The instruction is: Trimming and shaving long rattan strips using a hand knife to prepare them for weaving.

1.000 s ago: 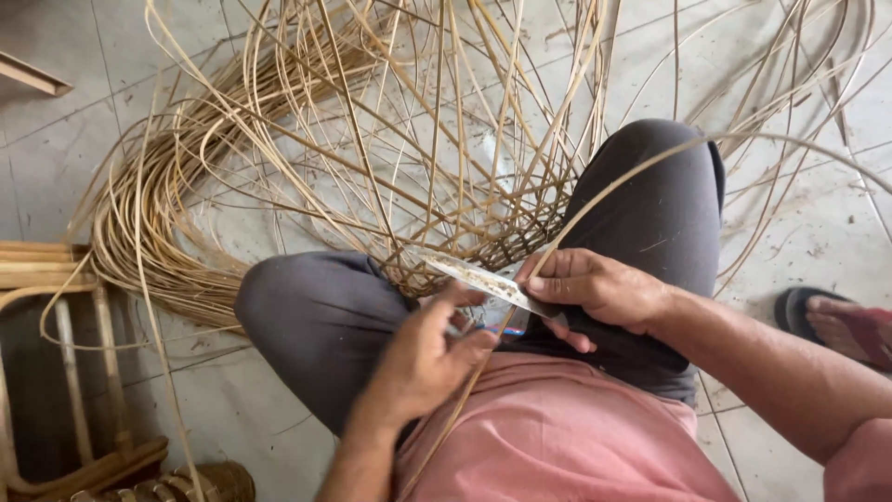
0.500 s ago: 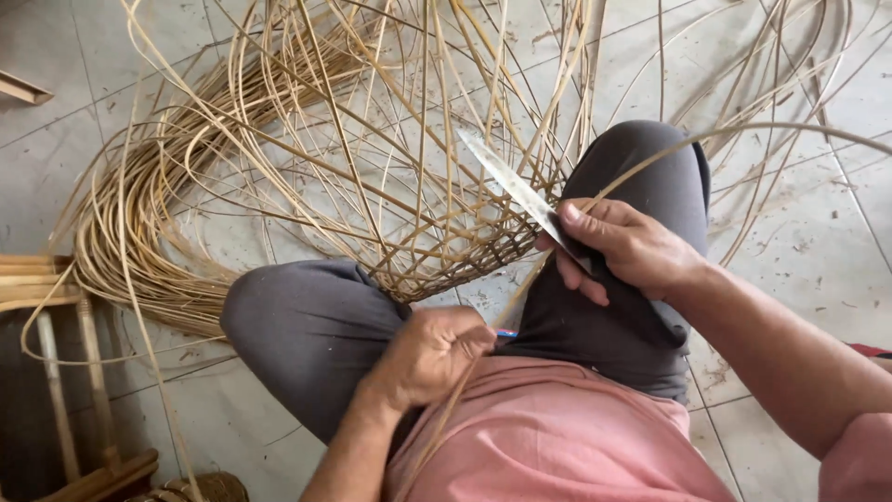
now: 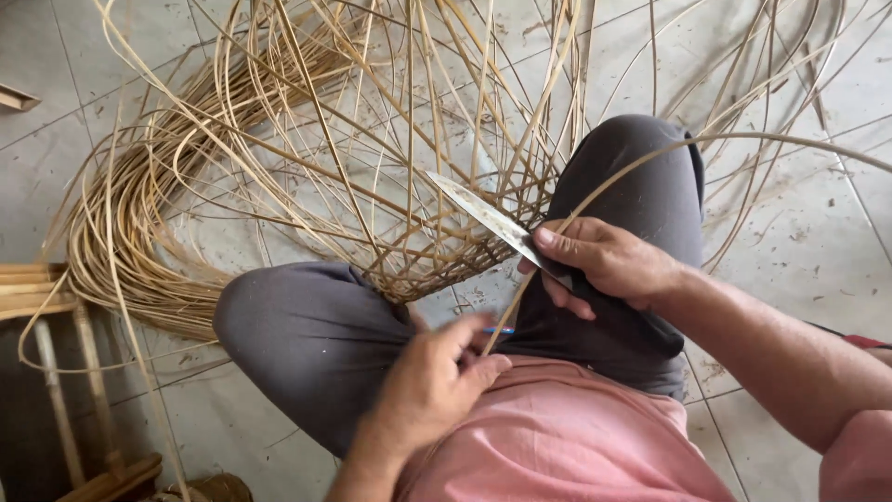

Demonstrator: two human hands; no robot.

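I sit on the floor with grey-trousered legs around a half-woven cane basket (image 3: pixel 437 251). My right hand (image 3: pixel 609 265) grips a knife (image 3: pixel 488 218) whose steel blade points up and left, with my thumb pressed on its back. A long cane strip (image 3: pixel 632 172) runs under the blade, arcs off to the right, and leads down to my left hand (image 3: pixel 437 386). My left hand pinches the strip's lower end above my lap, next to something small and blue.
A thick coil of loose cane strips (image 3: pixel 139 214) lies on the grey tiled floor (image 3: pixel 808 232) at the left. A wooden stool (image 3: pixel 46 307) stands at the lower left edge. Loose strips fan out across the top and right.
My right hand has carried the knife up and to the right, away from my left hand. The blade now lies along the strip. My left hand has stayed low at my lap.
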